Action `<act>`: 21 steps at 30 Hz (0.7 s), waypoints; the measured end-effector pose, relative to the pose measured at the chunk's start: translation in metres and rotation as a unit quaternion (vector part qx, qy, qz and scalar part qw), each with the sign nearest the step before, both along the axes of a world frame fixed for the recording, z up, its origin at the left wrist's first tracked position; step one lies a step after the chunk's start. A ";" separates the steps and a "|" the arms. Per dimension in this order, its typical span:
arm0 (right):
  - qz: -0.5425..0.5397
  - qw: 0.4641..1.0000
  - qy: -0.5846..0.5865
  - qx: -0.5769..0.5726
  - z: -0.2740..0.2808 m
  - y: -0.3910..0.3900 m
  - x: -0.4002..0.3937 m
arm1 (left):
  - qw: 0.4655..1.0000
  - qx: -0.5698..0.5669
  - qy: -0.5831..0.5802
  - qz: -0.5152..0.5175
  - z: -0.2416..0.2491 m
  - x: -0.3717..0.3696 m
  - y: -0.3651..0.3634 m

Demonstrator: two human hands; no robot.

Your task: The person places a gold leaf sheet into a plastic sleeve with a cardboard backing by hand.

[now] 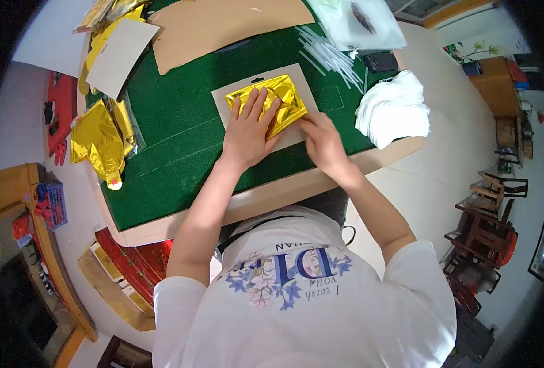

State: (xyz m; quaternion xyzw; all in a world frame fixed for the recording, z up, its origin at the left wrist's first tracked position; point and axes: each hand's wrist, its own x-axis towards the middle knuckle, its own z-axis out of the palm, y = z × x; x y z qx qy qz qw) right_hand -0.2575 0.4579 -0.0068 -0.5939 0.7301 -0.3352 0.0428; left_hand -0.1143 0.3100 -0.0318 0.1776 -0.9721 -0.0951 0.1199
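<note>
A folded piece of shiny gold foil (291, 101) lies on a beige-grey card (221, 98) with a dark hang hole at its top edge. The card rests slightly turned on the green table top. My left hand (247, 132) presses flat on the foil, its fingers stretched out over the middle and left part. At the foil's lower right corner, my right hand (325, 142) has its fingers curled together, over the card's right side. Whatever its fingertips pinch there is hidden.
Crumpled gold foil (98, 138) and clear packets lie at the table's left edge, below a grey card (121, 58). A large brown cardboard sheet (223, 27) is at the back. Thin white sticks (330, 55), a black box (381, 62) and a white stack (393, 110) lie right.
</note>
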 end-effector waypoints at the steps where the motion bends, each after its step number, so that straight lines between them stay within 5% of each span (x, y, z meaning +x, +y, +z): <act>1: -0.013 1.000 -0.025 -0.013 0.001 0.005 -0.005 | 1.000 -0.006 -0.005 0.000 0.000 0.000 0.000; 7: -0.059 0.994 -0.038 -0.086 0.038 -0.017 -0.012 | 1.000 0.006 -0.006 -0.002 0.005 0.001 0.001; 12: 0.112 0.985 0.116 0.062 0.038 -0.024 -0.015 | 1.000 0.011 0.005 -0.002 0.001 0.001 -0.001; 21: 0.105 0.989 0.033 0.101 0.026 -0.009 -0.023 | 0.999 0.001 0.039 0.007 0.000 0.000 0.001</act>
